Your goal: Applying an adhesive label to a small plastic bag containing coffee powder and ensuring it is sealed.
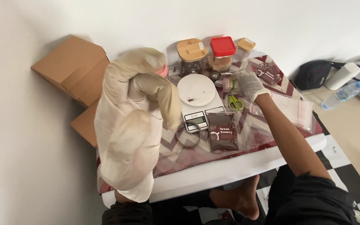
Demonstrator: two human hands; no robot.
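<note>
My left hand (132,121), in a loose cream glove, is raised close to the camera with its fingers curled in; I see nothing inside them. A pink edge (162,71) shows just behind it. My right hand (246,83), also gloved, reaches to the far side of the low table (230,166) and touches a small item with a green part (231,85); the grip is hidden. Beside it lie green scissors (235,102). A white digital scale (196,95) stands mid-table, with a clear packet of dark powder (223,132) in front of it.
Two wooden-lidded jars (191,56) (245,48) and a red-lidded jar (222,52) line the wall. A ring (188,134) lies on the zigzag cloth (255,125). Clear zip bags (292,109) are at right. Cardboard boxes (73,68) sit left; a black bag (315,74) and water bottle (341,95) are on the floor.
</note>
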